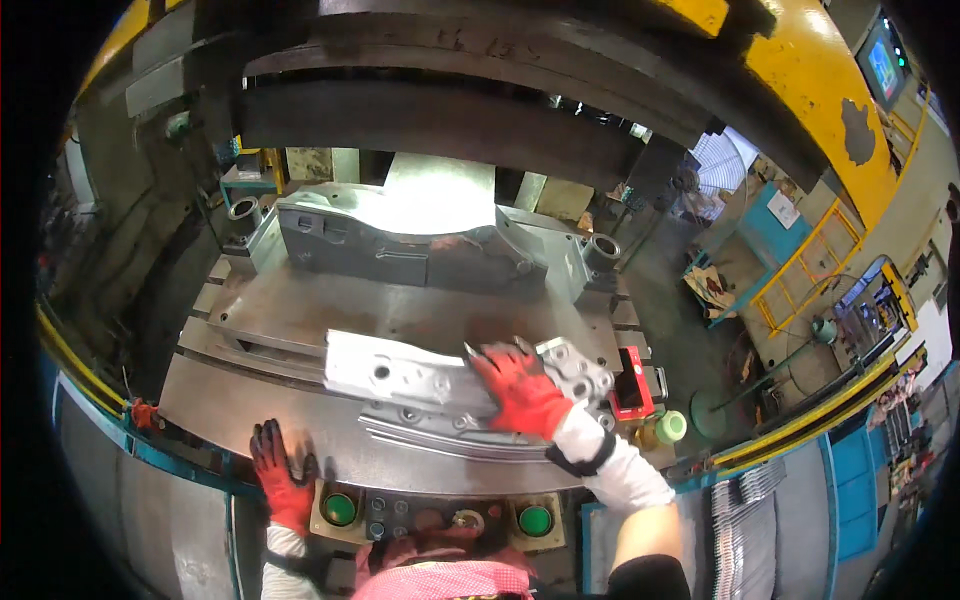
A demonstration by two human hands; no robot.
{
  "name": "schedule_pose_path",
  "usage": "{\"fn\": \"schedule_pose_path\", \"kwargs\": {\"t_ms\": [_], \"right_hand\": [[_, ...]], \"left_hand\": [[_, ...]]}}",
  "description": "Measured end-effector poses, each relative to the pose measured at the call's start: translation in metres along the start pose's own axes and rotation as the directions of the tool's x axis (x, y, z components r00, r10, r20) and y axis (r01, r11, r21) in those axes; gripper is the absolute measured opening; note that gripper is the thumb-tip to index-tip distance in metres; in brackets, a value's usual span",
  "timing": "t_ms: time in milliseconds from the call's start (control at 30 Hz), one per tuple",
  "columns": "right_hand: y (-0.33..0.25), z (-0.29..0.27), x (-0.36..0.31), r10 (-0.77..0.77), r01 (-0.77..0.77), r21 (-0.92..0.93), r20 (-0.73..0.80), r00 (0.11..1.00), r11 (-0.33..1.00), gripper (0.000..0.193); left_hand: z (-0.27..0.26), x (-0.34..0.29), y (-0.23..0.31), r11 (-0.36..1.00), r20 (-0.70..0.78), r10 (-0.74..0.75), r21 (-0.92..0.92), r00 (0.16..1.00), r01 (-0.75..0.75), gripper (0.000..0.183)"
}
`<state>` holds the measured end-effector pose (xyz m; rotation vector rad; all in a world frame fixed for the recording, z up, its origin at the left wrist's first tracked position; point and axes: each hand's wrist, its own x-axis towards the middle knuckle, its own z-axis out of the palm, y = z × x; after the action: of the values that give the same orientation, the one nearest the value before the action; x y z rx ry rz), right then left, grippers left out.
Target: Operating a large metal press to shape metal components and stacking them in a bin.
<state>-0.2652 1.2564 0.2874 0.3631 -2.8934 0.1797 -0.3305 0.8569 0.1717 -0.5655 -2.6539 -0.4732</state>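
Observation:
Several silvery stamped metal panels [400, 375] with holes and raised ridges lie one over another near the front of the press bed [250, 390]. My right hand [520, 390], in a red glove with dark fingertips, grips the top panel right of its middle, its fingers curled over the far edge. The palm hides part of the metal. My left hand [285, 478], gloved the same way, is open at the bed's front edge with fingers apart, holding nothing. Beside it sits a green push button [339, 510] on the control panel.
A dark steel die [410, 250] stands behind the panels, below the press ram [430, 115]. To the right are a red box [632, 385] and a green-capped bottle [670, 428]. Another green button [535, 520] is at front right. Stacked metal parts [745, 530] stand at lower right.

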Motion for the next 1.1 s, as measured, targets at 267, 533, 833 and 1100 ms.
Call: {"fn": "schedule_pose_path", "kwargs": {"t_ms": [267,533,833,1100], "right_hand": [[0.045,0.008,0.171,-0.019,-0.109,-0.321,-0.373,0.928,0.941,0.097],[0.056,0.049,0.216,0.005,-0.133,-0.518,-0.242,0.97,0.845,0.094],[0.065,0.053,0.21,0.029,-0.26,-0.549,-0.393,0.919,0.794,0.099],[-0.005,0.006,0.137,0.061,-0.09,-0.105,-0.255,0.965,0.99,0.091]], "left_hand": [[0.002,-0.005,-0.019,0.993,0.001,-0.101,0.065,0.995,0.101,0.07],[0.027,-0.082,-0.074,0.894,0.196,-0.445,0.148,0.874,0.422,0.082],[0.072,-0.137,-0.095,0.86,0.379,-0.508,0.162,0.774,0.484,0.089],[0.143,-0.141,-0.104,0.624,0.702,-0.329,-0.341,0.632,0.704,0.092]]}}
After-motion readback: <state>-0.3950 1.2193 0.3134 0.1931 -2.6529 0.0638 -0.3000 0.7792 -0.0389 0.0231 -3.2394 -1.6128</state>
